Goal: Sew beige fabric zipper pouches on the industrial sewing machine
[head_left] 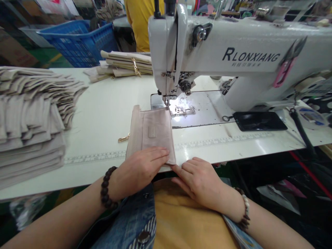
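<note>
Lettering reading "RLONXIANG" marks your sewing machine, above small Chinese characters. The beige fabric pouch lies on the table, its far right corner at the presser foot; its label patch is illegible. Your left hand rests flat on it, unclenched; your right hand touches its near corner, whether pinching it I cannot tell.

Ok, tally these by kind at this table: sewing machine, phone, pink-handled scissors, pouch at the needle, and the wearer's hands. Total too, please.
Sewing machine: 1
Phone: 1
Pink-handled scissors: 1
Pouch at the needle: 1
Hands: 2 (left hand, right hand)
Total: 6
</note>
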`<state>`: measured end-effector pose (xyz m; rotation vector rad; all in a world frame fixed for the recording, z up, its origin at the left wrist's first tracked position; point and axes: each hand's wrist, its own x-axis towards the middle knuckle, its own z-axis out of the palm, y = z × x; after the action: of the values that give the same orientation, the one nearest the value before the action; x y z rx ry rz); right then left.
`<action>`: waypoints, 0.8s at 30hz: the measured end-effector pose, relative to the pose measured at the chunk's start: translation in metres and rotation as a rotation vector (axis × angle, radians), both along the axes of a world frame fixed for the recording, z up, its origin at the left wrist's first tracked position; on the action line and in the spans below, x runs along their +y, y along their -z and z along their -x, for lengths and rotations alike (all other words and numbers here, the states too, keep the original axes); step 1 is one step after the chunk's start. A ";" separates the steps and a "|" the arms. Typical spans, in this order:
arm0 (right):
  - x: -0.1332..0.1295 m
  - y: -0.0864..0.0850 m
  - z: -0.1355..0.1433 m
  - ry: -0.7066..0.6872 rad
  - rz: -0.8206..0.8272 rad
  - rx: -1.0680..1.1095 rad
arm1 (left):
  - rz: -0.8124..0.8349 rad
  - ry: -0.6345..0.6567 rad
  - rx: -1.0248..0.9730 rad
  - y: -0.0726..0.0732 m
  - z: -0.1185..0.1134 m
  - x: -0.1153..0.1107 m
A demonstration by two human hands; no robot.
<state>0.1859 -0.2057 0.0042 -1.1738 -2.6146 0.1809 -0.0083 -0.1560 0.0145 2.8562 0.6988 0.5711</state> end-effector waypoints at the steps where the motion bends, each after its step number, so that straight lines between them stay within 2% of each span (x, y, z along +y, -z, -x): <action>1: 0.000 0.000 0.000 -0.001 -0.003 0.003 | 0.003 0.002 -0.010 0.000 0.000 0.000; 6: 0.001 0.001 0.000 -0.002 -0.013 0.009 | -0.001 0.021 -0.050 0.001 0.000 0.000; 24: 0.002 0.003 -0.003 -0.040 -0.060 0.067 | -0.020 0.094 0.055 0.001 0.003 0.003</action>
<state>0.1891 -0.2035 0.0015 -1.0771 -2.5686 0.1456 -0.0113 -0.1534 0.0131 2.9150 0.5664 0.4912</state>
